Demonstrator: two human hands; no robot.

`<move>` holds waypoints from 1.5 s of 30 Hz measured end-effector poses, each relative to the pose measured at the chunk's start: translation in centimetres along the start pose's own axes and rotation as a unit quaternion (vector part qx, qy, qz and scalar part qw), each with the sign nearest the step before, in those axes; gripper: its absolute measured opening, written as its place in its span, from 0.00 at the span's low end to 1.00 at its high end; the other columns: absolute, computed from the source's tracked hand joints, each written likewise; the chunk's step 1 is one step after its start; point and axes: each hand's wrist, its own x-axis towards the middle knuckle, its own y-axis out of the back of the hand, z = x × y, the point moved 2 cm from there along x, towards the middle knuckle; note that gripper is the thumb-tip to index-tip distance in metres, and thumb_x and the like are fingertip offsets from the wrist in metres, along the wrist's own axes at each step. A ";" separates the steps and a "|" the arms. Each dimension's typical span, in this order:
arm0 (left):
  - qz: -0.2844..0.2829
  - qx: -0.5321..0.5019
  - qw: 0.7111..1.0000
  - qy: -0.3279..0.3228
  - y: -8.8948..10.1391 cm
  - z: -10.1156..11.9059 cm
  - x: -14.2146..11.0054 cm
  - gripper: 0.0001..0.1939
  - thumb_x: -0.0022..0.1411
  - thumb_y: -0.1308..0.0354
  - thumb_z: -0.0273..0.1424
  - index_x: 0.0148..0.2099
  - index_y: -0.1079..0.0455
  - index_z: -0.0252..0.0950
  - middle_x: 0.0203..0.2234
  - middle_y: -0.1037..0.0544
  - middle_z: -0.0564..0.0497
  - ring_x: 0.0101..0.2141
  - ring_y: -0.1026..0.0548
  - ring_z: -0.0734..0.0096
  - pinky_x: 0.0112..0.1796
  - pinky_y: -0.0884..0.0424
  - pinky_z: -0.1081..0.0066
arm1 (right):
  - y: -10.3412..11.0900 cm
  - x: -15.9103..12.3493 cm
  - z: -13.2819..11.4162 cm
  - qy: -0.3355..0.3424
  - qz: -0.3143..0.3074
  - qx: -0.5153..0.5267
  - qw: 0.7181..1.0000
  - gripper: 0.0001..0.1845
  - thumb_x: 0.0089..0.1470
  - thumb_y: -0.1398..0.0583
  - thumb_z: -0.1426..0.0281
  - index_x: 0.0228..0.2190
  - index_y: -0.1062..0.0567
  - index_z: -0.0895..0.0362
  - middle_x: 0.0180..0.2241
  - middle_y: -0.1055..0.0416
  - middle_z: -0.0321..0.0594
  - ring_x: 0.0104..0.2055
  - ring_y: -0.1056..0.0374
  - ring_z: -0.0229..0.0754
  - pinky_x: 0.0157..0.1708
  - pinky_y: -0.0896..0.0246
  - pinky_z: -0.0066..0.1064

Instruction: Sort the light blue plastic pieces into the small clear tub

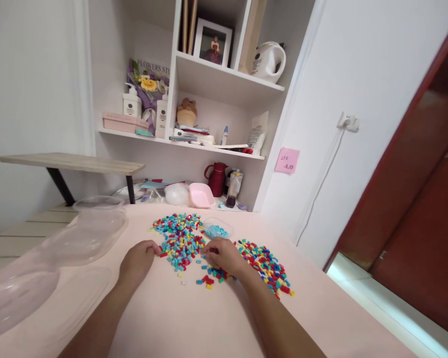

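Note:
A wide scatter of small red, yellow, blue and teal beads [181, 238] lies on the pale pink table [194, 323]. My left hand [138, 259] rests at the scatter's left edge, fingers curled and pinched on something I cannot make out. My right hand [224, 254] lies among the beads at the middle, fingers curled down onto them. Just behind my right hand stands a small clear dish [217, 228] holding only light blue beads. More mixed beads [267, 266] spread to the right of that hand.
Clear plastic containers and lids [85, 233] lie at the table's left. Behind are a pink tub [201, 195], a red jug [217, 178], a bottle, and white shelves [224, 79] with clutter. A red door [418, 199] stands at right.

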 end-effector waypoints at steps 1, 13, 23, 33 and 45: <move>0.000 -0.002 1.000 0.001 0.0 0.0 0.0 0.14 0.51 0.52 0.23 0.26 0.26 0.42 0.32 0.19 0.56 0.37 0.25 0.68 0.35 0.36 0.74 | 0.0 0.0 0.1 -0.004 -0.003 -0.009 1.000 0.11 0.47 0.39 0.72 0.33 0.20 0.51 0.33 0.25 0.37 0.33 0.32 0.38 0.34 0.41 0.26; -0.002 0.003 1.000 0.008 -0.1 -0.2 0.2 0.14 0.51 0.52 0.24 0.26 0.26 0.42 0.32 0.19 0.56 0.36 0.25 0.68 0.34 0.36 0.74 | 0.3 0.3 -0.1 0.002 0.052 -0.007 0.999 0.08 0.47 0.41 0.73 0.29 0.22 0.53 0.31 0.27 0.37 0.32 0.34 0.38 0.33 0.42 0.26; -0.006 0.013 1.000 0.008 -0.3 -0.2 0.4 0.15 0.53 0.54 0.26 0.26 0.26 0.43 0.20 0.24 0.56 0.29 0.26 0.68 0.29 0.37 0.73 | 3.2 0.6 4.1 -0.129 0.301 0.019 0.945 0.19 0.53 0.45 0.58 0.38 0.22 0.56 0.26 0.30 0.39 0.28 0.36 0.42 0.32 0.41 0.32; -0.006 -0.005 1.000 -0.003 -0.4 -0.4 0.2 0.16 0.53 0.55 0.25 0.27 0.26 0.42 0.33 0.19 0.57 0.37 0.25 0.69 0.35 0.36 0.74 | 1.0 0.1 -0.9 0.016 0.079 0.065 0.995 0.11 0.54 0.44 0.65 0.31 0.21 0.54 0.30 0.25 0.37 0.33 0.32 0.39 0.35 0.40 0.28; 0.000 -0.005 1.000 0.006 -0.2 -0.2 -0.2 0.14 0.52 0.53 0.24 0.27 0.26 0.41 0.33 0.19 0.55 0.36 0.25 0.69 0.33 0.37 0.74 | -0.9 -0.1 -2.2 -0.004 -0.045 -0.061 0.997 0.09 0.47 0.39 0.72 0.32 0.21 0.50 0.36 0.24 0.34 0.38 0.31 0.40 0.35 0.43 0.27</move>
